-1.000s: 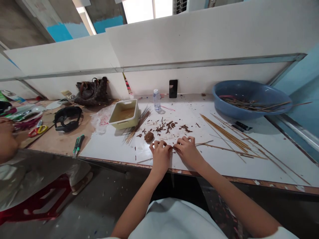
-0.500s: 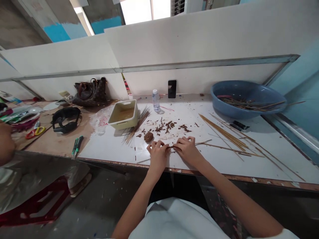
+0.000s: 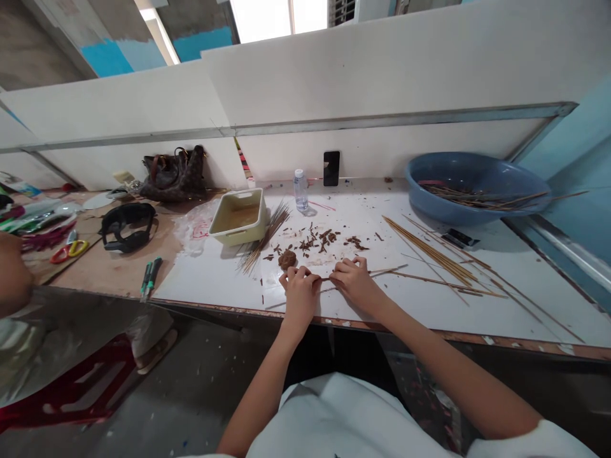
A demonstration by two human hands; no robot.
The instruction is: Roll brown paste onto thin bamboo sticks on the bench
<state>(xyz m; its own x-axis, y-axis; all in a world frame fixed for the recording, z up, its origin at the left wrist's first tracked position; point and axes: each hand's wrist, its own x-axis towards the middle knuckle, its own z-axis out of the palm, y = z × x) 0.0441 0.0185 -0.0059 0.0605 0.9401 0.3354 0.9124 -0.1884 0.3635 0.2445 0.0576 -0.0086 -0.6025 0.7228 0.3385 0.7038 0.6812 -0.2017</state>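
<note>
Both my hands rest on the white tabletop (image 3: 210, 273) near its front edge. My left hand (image 3: 300, 291) and my right hand (image 3: 354, 282) have their fingers curled down, pinching a thin bamboo stick (image 3: 387, 271) that runs off to the right between them. A brown lump of paste (image 3: 287, 259) sits just beyond my left hand, with several dark brown scraps (image 3: 317, 240) scattered behind it.
A cream tray (image 3: 238, 217) and a fan of thin sticks (image 3: 263, 240) lie at the left. More sticks (image 3: 436, 256) spread at the right below a blue basin (image 3: 477, 186). A water bottle (image 3: 300, 190), phone (image 3: 331, 168), bag (image 3: 174, 176) and another person (image 3: 14, 286) are around.
My hands stayed together on the stick and shifted very slightly; the view moved a little. Nothing else on the table has moved.
</note>
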